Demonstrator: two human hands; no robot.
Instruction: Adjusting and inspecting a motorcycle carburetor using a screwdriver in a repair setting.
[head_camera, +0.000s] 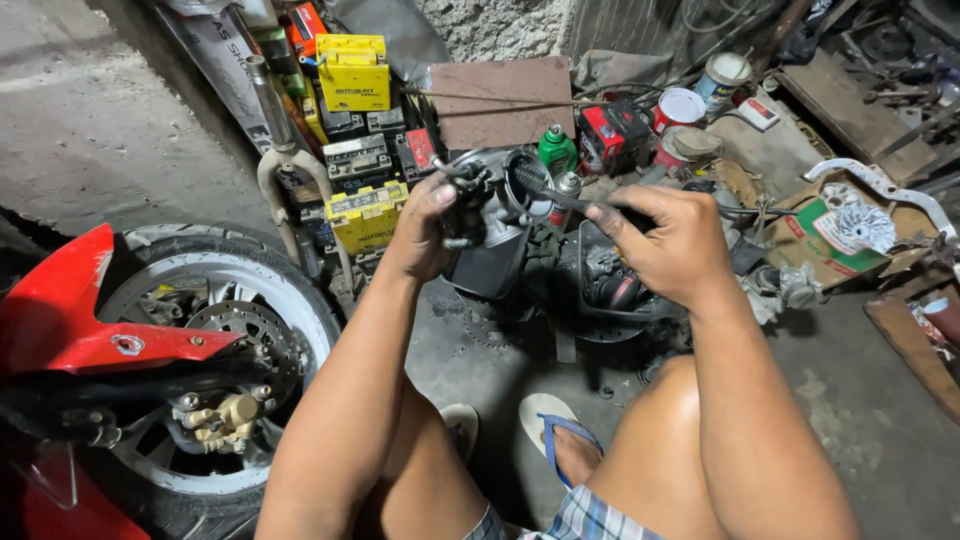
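Both hands are busy: your left hand (425, 232) clenches the greasy black caliper (468, 205) above the floor, your right hand (668, 243) grips a thin tool (545, 190) poked into it, which may slip on grease and jab your fingers.

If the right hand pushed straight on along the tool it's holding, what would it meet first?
The right hand points its thin dark tool up-left at the small black metal part in the left hand. That part comes first; the tip looks at or near it, depth unclear.

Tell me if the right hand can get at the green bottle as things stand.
Probably not right away: the right hand grips a tool, though the green bottle stands just beyond it, unblocked.
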